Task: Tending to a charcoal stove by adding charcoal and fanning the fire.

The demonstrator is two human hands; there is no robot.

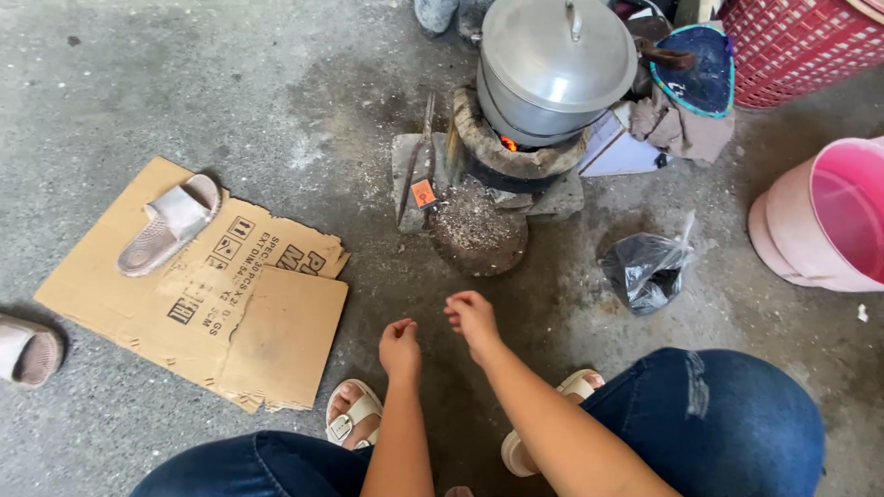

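My left hand hangs over the concrete floor with its fingers curled in and nothing in it. My right hand is just beside it, fingers also loosely curled, holding nothing. Both hover in front of a clay charcoal stove with a glowing ember showing at its mouth. A large metal pot with a lid sits on the stove. A round ash-covered tray lies on the floor between my hands and the stove. I squat, knees in blue jeans at either side, sandalled feet below.
Flattened cardboard lies at left with a sandal on it; another sandal is at the far left edge. A black plastic bag sits right of the tray. A pink bucket and a red basket stand at right.
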